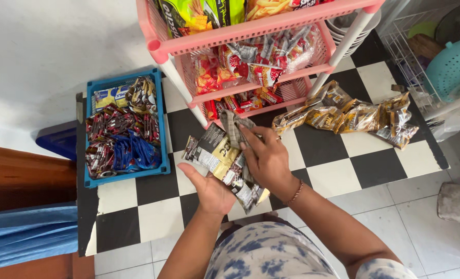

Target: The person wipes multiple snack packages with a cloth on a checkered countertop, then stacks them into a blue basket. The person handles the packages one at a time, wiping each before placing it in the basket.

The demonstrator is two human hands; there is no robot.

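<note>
While you look down over the black-and-white checkered tabletop (pixel 323 147), your left hand (pixel 209 191) lies palm-up under a strip of joined sachets (pixel 225 163), cream and dark in colour, its fingers spread flat beneath them. Your right hand (pixel 266 157), with a bead bracelet (pixel 295 193) at the wrist, rests on top of the same strip, its fingers pressed down on the packets and pinching their upper end just in front of the pink rack (pixel 250 31). So the strip sits between your two hands, above the tabletop's near middle.

To your left, a blue tray (pixel 163 134) stands on the checks, holding dark red and blue sachets. To your right, a loose heap of golden-brown sachets (pixel 349 113) lies on the tabletop, well apart from your hands. That pink rack carries snack bags on its tiers. Behind it is a white wall (pixel 49 46). Pale floor tiles (pixel 426 227) show at your right, beside a teal colander (pixel 454 67) in a white wire rack.
</note>
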